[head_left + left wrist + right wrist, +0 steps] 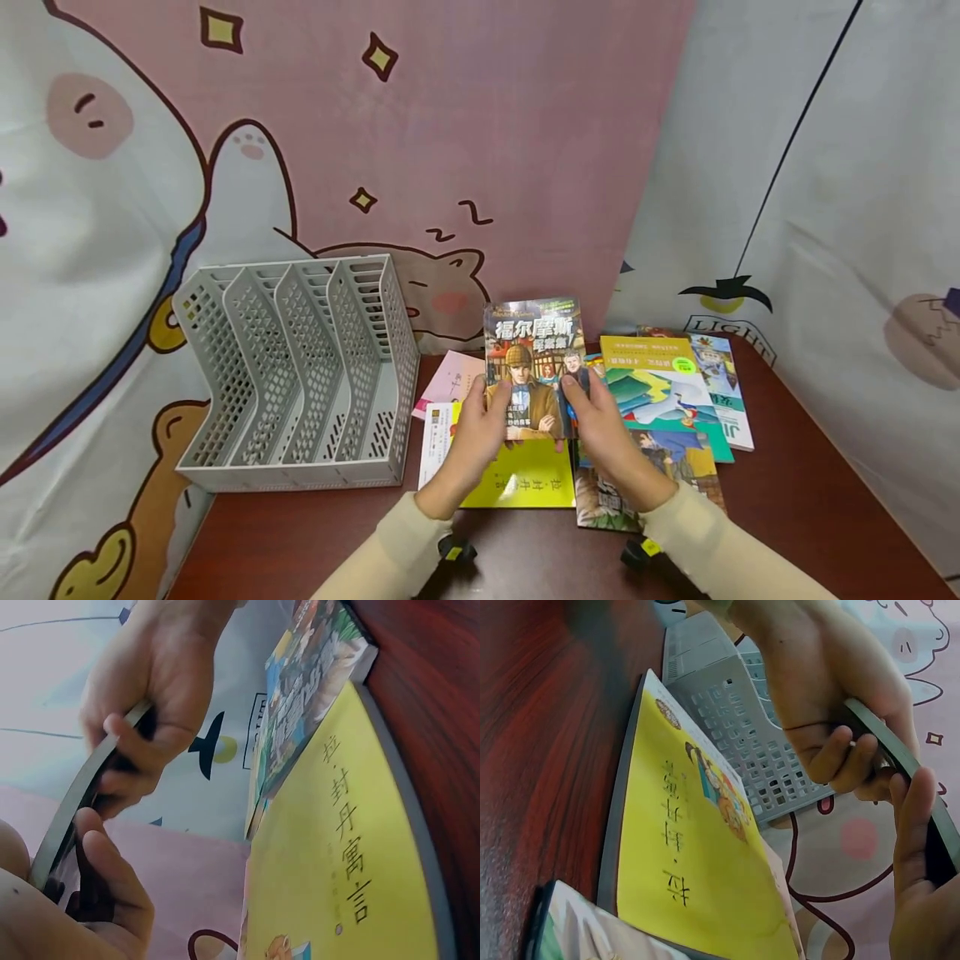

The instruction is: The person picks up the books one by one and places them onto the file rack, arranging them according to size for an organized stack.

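Both hands hold a paperback book [534, 367] whose cover shows a person in a checked cap and brown coat. My left hand [480, 425] grips its left edge, thumb on the cover and fingers curled behind. On the opposite edge my right hand [600, 421] grips it the same way. The wrist views show the book's thin spine edge [67, 814], with fingertips bent under the back. Below it lies a yellow book [525, 483], flat on the table. A darker illustrated book [607, 500] lies under my right wrist.
A grey file rack [300, 475] with several slots stands on the left of the brown table [315, 542]. More books, including a green and yellow one [652, 383] and a white-edged one [738, 417], lie at the right. A pink book [448, 383] sits behind the yellow one.
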Motion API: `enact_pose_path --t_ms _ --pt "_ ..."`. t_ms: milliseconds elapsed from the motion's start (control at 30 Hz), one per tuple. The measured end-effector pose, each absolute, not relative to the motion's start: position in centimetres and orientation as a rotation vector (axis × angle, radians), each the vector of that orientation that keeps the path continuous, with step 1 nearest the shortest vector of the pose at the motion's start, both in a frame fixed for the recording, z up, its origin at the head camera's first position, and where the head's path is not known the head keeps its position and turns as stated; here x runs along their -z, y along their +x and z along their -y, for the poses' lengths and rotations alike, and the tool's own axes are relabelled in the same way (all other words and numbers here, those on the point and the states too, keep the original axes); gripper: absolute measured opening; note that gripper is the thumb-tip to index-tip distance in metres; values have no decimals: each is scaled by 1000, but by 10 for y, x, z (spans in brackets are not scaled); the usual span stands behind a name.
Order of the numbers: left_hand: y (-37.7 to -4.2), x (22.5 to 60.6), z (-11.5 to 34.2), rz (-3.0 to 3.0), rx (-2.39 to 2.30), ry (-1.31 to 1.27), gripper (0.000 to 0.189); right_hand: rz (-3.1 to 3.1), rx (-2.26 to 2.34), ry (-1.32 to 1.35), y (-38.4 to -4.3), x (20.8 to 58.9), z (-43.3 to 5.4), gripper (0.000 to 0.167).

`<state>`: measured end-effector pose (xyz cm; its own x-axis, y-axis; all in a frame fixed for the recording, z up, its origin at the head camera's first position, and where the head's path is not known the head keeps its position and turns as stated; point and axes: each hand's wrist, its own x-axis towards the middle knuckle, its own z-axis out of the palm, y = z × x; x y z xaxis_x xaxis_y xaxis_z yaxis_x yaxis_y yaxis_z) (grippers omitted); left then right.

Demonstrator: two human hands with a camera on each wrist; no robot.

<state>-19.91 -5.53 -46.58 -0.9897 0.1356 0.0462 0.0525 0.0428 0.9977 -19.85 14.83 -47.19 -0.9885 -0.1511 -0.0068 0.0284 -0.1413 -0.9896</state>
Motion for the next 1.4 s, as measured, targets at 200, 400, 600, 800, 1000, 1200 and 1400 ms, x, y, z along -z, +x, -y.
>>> enact_pose_path --t_ms 200,400,600,800,1000,1200,1400 --pt "-213 458 65 -2227 -2099 182 38 -2005 2176 -123 -193 473 -151 44" --pt "-231 444 79 -2340 -2056 80 59 -2001 2106 -185 -187 475 -151 50" --pt "-246 434 90 -2331 -2084 22 64 -1996 2098 -250 -184 480 -151 47" --pt "-249 430 89 -2252 -2135 50 57 -2041 2047 -283 -183 482 -150 67" --pt "-248 429 88 -2256 -2168 73 49 -2014 2036 -304 -183 482 -149 75" --pt "-248 427 90 -2362 -2191 150 33 -2010 1989 -354 -192 481 -149 55" --pt "-246 423 94 -2417 -2246 247 21 -2179 1860 -370 -204 480 -147 53"
